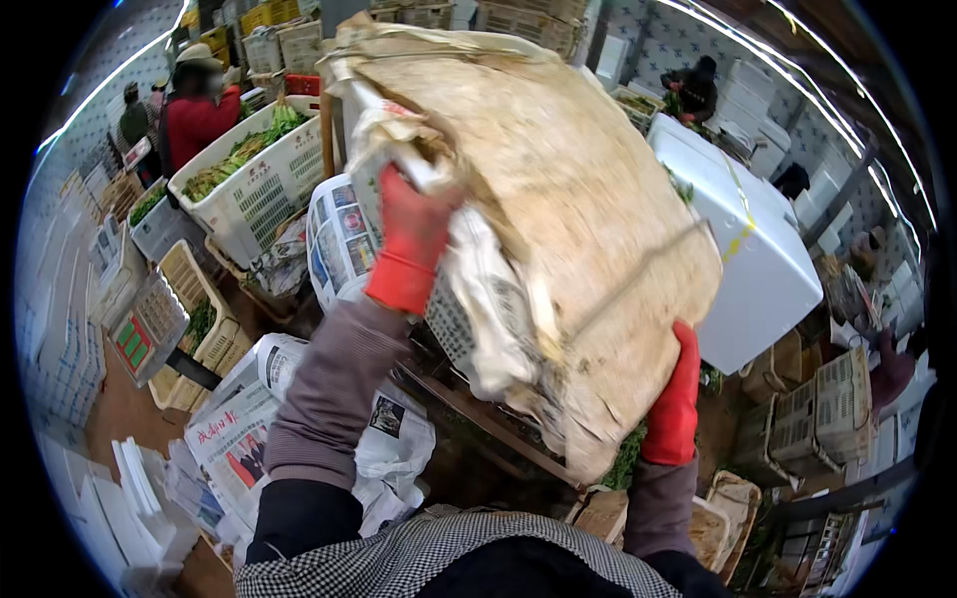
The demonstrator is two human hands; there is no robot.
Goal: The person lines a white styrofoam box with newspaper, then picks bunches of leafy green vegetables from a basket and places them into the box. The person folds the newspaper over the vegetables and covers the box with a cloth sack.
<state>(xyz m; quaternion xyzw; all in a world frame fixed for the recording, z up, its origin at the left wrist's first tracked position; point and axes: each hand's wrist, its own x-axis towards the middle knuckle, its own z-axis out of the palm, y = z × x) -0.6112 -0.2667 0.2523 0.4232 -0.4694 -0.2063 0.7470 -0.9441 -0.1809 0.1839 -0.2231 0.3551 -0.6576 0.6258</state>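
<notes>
A large, worn, tan sheet, perhaps cardboard or heavy paper (568, 164), is held up tilted before me, with a torn, dirty left side. My left hand (419, 232), in a red glove, grips its crumpled left edge, where white paper or plastic (486, 291) hangs down. Against the lower right edge lies my right hand (673, 396), also red-gloved; its fingers are partly hidden behind the sheet. Below the sheet, part of a perforated crate (448, 314) shows, with printed newspaper (340, 232) over its left side.
At left stand a white crate of leafy vegetables (258, 190), a digital scale (149, 325) and newspapers (232, 441). A large white foam box (748, 261) is at right, above stacked crates (815, 418). People work at upper left (194, 112) and upper right (695, 90).
</notes>
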